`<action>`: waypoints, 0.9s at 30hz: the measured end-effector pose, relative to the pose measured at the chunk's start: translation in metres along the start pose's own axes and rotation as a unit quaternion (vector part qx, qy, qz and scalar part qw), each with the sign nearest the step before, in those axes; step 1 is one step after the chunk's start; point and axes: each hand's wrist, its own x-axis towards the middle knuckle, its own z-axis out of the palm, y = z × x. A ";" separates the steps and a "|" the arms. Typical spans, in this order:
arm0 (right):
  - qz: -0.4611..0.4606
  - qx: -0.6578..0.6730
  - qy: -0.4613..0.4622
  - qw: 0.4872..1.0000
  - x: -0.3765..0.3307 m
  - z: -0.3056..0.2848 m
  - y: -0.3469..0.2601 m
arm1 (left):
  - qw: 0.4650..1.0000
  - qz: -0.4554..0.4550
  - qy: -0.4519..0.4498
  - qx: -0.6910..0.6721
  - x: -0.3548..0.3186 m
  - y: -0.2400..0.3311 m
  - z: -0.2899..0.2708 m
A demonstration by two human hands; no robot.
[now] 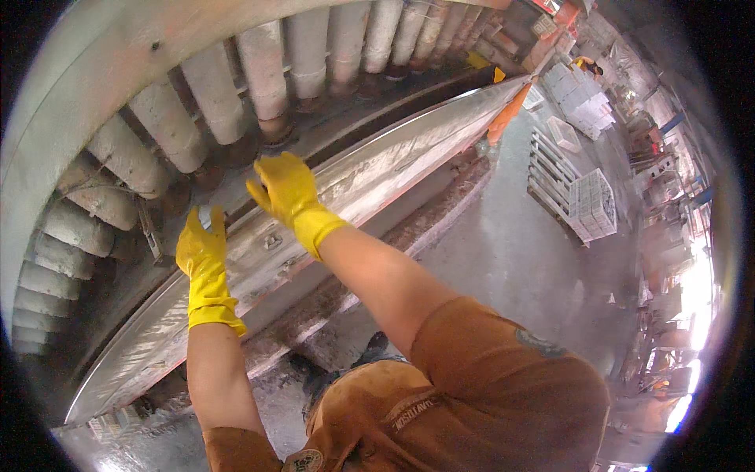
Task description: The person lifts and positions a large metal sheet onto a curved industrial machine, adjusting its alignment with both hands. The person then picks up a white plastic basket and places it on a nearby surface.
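Observation:
Both of my hands wear yellow rubber gloves and reach over a long pale metal rim [377, 177] into a trough. My left hand [201, 244] is over the trough's near side, with a small whitish piece [206, 218] between thumb and fingers; its kind is too unclear to name. Farther right and a little higher, my right hand [287, 189] has bent fingers and the thumb stands apart from them. Nothing shows in that hand. Beyond both hands hang several thick grey cylinders [216, 94] in a curved row, under a large pale curved beam [86, 71].
A narrow metal bar [148, 228] hangs left of my left hand. A ledge [440, 204] runs below the rim, by my feet. On the wet floor to the right lie a slatted pallet [550, 177], a white plastic crate [594, 206] and stacked white blocks [578, 98].

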 end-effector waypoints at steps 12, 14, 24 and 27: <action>0.418 0.027 -0.454 0.786 -0.516 -0.175 0.174 | 0.992 0.058 0.111 0.008 0.006 -0.007 0.018; 0.610 -0.050 -0.515 0.600 -0.604 -0.264 0.199 | 0.993 0.051 0.106 0.011 0.006 -0.011 0.022; 0.836 0.058 -0.214 0.503 -0.707 -0.402 0.197 | 0.996 -0.005 0.087 0.005 0.009 -0.032 0.031; 0.805 0.136 -0.175 0.550 -0.670 -0.366 0.221 | 0.991 -0.093 0.073 -0.062 0.020 -0.023 0.033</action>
